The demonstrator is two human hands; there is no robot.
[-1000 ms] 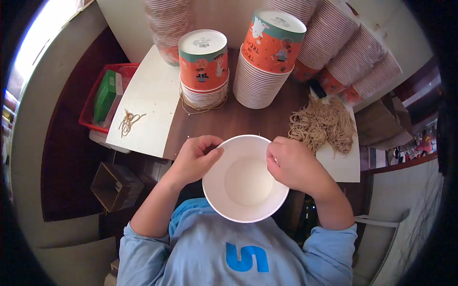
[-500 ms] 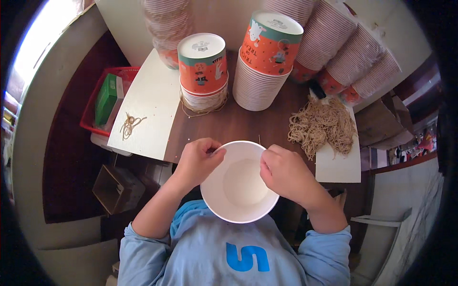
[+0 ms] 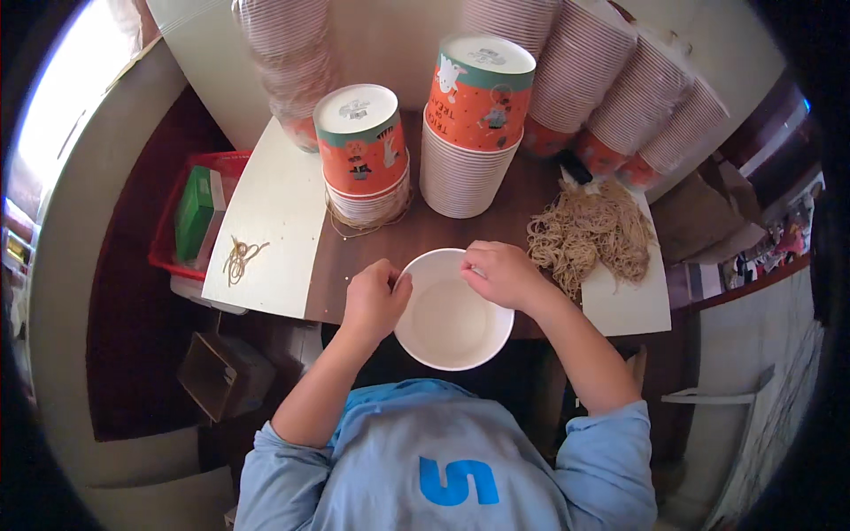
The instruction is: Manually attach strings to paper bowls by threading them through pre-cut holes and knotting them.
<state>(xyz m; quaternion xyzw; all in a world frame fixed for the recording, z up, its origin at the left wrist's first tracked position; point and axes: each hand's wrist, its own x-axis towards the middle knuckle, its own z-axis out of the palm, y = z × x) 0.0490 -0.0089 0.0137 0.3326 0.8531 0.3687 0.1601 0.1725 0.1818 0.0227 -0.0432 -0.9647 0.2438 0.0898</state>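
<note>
A white paper bucket point(image 3: 450, 323) is held between my hands at the table's near edge, its round mouth facing up and nothing visible inside. My left hand point(image 3: 375, 299) pinches the rim on the left side, fingers curled outside it. Over the far right rim, my right hand point(image 3: 503, 274) grips with bent fingers. The bucket's outer side is hidden. Beyond it stand a short stack of upturned orange and green printed paper buckets point(image 3: 361, 150) with string looped round its foot, and a taller stack point(image 3: 478, 106) to its right.
A heap of tan strings point(image 3: 589, 234) lies at the right of the table point(image 3: 425, 243), with a few strings point(image 3: 243, 257) on the left. Plastic-wrapped bucket stacks point(image 3: 580, 66) line the back. A red basket point(image 3: 164, 239) and an open cardboard box point(image 3: 221, 376) are at left.
Both hands have carried the bucket away from my body, toward the table. My right hand has shifted along the far rim, and the whole view has tilted slightly.
</note>
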